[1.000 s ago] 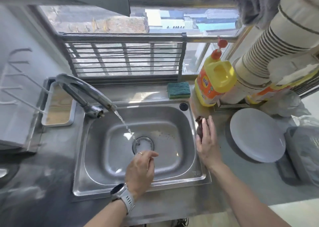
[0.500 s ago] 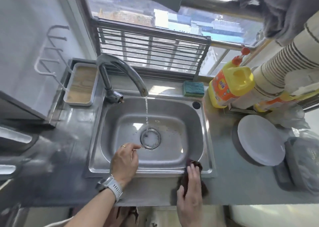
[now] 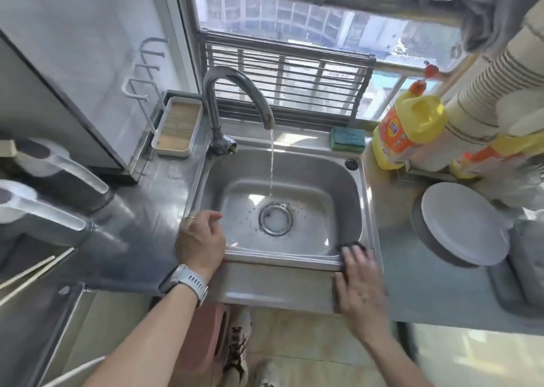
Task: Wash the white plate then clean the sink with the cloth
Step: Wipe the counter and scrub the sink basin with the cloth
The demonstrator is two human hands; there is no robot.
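Note:
The steel sink (image 3: 347, 177) lies in the middle, and the tap (image 3: 235, 92) runs a thin stream of water onto its drain (image 3: 275, 219). My right hand (image 3: 360, 280) presses a dark cloth (image 3: 348, 244) flat onto the sink's front right rim with straight fingers; only the cloth's far edge shows. My left hand (image 3: 200, 239) rests on the front left rim, fingers loosely curled, holding nothing. The white plate (image 3: 463, 223) lies on the counter to the right of the sink.
A green sponge (image 3: 347, 139) sits behind the sink. Yellow detergent bottles (image 3: 406, 130) and a stack of cups (image 3: 485, 92) stand at the back right. A small tray (image 3: 176, 130) is left of the tap, two grey jugs (image 3: 50, 180) at far left.
My right hand has slid the cloth from the sink's right rim down to its front right corner. My left hand has drawn back from the drain to the front left rim. The view has shifted.

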